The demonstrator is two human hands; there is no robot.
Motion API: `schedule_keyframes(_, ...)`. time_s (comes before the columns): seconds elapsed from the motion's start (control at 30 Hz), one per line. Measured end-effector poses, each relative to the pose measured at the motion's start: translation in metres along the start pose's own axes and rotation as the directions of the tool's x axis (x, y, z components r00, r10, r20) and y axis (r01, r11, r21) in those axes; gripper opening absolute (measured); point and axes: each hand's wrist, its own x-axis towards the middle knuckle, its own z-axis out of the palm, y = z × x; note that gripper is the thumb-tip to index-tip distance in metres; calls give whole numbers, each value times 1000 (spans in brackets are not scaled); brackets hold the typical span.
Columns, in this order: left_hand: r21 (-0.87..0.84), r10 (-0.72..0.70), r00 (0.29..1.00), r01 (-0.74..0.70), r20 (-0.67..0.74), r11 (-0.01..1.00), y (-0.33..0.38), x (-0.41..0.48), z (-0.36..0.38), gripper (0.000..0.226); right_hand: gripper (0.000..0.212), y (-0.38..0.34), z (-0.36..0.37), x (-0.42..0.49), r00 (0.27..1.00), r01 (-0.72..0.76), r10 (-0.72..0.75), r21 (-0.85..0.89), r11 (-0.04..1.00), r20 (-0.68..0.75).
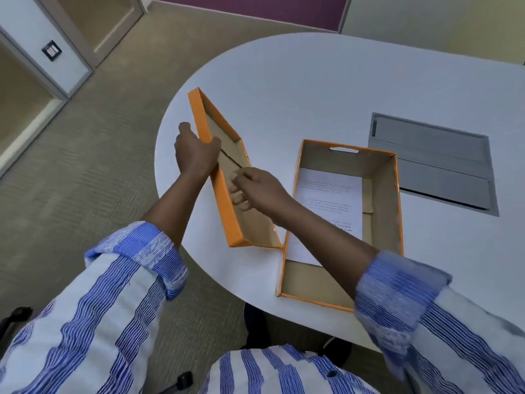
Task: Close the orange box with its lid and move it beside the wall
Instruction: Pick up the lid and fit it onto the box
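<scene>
The orange lid (227, 220) is tilted up on its right long edge at the table's left rim, its brown inside facing right. My left hand (194, 150) grips the lid's raised left wall. My right hand (255, 189) reaches across, fingers curled on the lid's right wall and inner face. The open orange box (396, 200) lies just right of the lid, with brown inner walls, a handle slot in its far end and a printed white sheet (329, 206) on its floor. My right forearm crosses over the box's near left corner.
The white rounded table (326, 89) holds a grey recessed cable hatch (437, 163) right of the box. A cream wall (440, 21) runs behind the table's far right side. Carpet floor and a glass door frame lie to the left. A chair base shows below the table edge.
</scene>
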Motion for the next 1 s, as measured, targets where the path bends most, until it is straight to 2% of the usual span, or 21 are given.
schedule_keyframes(0.1,-143,-94,995,98,37,985,16,-8,9,80,35,-15,3,8,999,36,-41,-173,984,-30)
schedule_keyframes(0.2,-352,-189,974,221,124,910,18,-13,12,68,34,-19,-1,11,988,89,-120,-274,958,-98)
schedule_keyframes(0.37,-377,-310,946,321,91,869,-8,-21,17,63,23,-36,-24,9,996,72,-67,101,992,-59)
schedule_keyframes(0.43,-348,-375,921,387,105,854,-22,-24,18,64,27,-48,-42,2,996,83,-83,233,969,-11)
schedule_keyframes(0.53,-331,-411,900,436,145,837,-35,-24,21,64,22,-61,-83,-19,989,77,-126,472,878,73)
schedule_keyframes(0.63,-443,-373,864,495,338,748,-23,-26,20,58,35,-53,-134,-51,967,9,-172,655,755,186)
schedule_keyframes(0.73,-572,-204,807,548,554,611,3,-27,27,49,32,-20,-175,-81,966,-17,-171,708,706,193)
schedule_keyframes(0.8,-566,-165,804,532,572,630,20,-31,40,39,27,10,-196,-98,986,-5,-114,705,709,122)
schedule_keyframes(0.87,-498,-192,822,492,536,714,30,-37,59,30,25,43,-215,-114,999,31,-29,641,767,-12)
schedule_keyframes(0.93,-399,-144,837,394,528,828,38,-47,81,31,33,80,-232,-130,976,8,97,478,878,-193)
schedule_keyframes(1.0,-304,-89,844,287,529,909,42,-58,103,38,41,112,-240,-147,925,-95,198,307,947,-324)
